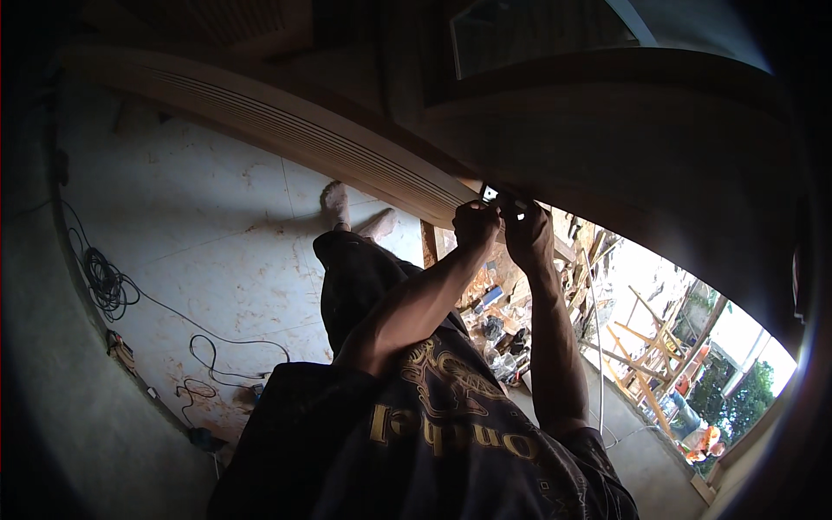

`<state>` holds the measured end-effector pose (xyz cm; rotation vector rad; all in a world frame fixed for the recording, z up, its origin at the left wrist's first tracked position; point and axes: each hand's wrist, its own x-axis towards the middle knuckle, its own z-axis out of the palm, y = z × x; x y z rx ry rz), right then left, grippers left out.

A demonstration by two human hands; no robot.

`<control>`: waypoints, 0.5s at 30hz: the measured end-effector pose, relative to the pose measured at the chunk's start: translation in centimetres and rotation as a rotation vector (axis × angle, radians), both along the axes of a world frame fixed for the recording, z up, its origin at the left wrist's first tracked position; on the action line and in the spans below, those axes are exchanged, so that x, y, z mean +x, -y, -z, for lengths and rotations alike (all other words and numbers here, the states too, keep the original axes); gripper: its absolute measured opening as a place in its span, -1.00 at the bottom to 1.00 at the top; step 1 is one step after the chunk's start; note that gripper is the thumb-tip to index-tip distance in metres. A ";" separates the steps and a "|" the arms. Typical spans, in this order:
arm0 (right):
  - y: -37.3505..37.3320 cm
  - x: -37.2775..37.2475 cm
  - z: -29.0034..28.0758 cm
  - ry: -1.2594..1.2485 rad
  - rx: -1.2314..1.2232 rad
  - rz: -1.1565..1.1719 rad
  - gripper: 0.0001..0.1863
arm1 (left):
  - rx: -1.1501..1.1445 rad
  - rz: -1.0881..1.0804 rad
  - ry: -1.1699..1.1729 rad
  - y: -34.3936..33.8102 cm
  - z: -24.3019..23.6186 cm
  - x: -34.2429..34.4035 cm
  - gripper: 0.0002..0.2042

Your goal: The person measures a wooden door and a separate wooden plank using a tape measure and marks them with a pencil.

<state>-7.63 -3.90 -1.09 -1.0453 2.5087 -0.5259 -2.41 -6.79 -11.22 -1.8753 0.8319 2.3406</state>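
A building site or renovation, it seems: the pale floor is soiled brown, a black cable lies coiled near its left edge, and loose debris and rough timber clutter the right side.

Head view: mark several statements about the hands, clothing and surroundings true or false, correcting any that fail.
1. The left hand and right hand are close together. True.
2. The shirt is plain white. False: it is dark with a gold print.
3. A coiled black cable lies toward the picture's left. True.
4. Green foliage shows at the picture's left. False: it shows at the right.
5. A small bright plate shows near the hands. True.
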 end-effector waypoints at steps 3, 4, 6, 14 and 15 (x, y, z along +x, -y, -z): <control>0.0 0.0 1.0 -0.029 -0.012 -0.003 -0.74 | 0.037 0.007 -0.012 -0.1 0.7 -0.1 -0.63; 0.1 0.1 1.0 -0.040 -0.003 -0.012 -0.74 | 0.038 0.007 -0.016 -0.1 0.8 -0.1 -0.61; 0.5 0.3 0.7 -0.061 0.017 -0.028 -0.73 | 0.037 0.033 -0.012 0.0 0.8 0.0 -0.60; 1.0 0.6 0.9 -0.132 0.039 -0.033 -0.74 | 0.086 -0.010 -0.094 1.1 -0.6 0.6 -0.56; 1.3 0.7 0.8 -0.149 0.042 -0.030 -0.74 | 0.082 -0.055 -0.115 0.9 -0.3 0.6 -0.56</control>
